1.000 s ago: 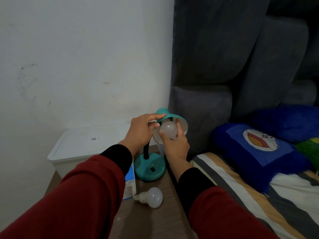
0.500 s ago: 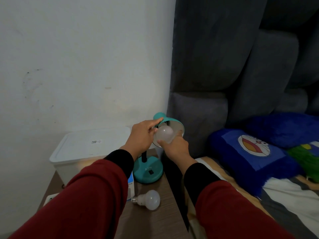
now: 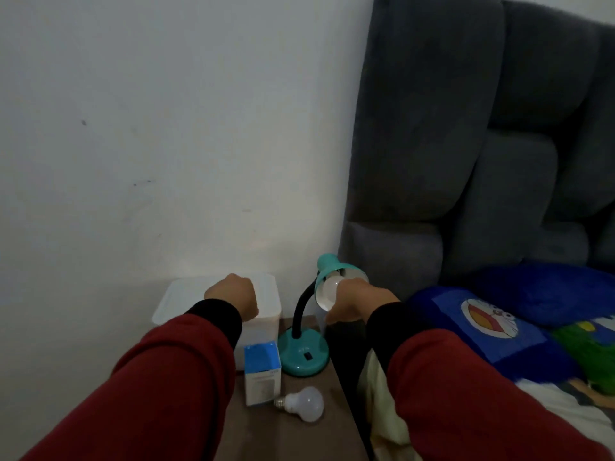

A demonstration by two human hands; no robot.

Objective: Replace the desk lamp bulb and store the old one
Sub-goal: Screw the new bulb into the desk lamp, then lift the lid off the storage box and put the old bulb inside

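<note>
Right hand (image 3: 349, 302) gripping bulb (image 3: 327, 287) in lamp (image 3: 327, 271); left hand (image 3: 233, 296) fisted, empty, above box (image 3: 262, 372). Box print unreadable.

— How are the arms?
— Both stretched forward, in red sleeves with black cuffs.
— And the left hand (image 3: 233, 299)?
— Raised, back toward the camera, fingers curled under; whether it holds anything can't be seen.
— The right hand (image 3: 354, 302)?
— Out farther right, about level with it, fingers wrapped on the bulb (image 3: 327, 289).
</note>
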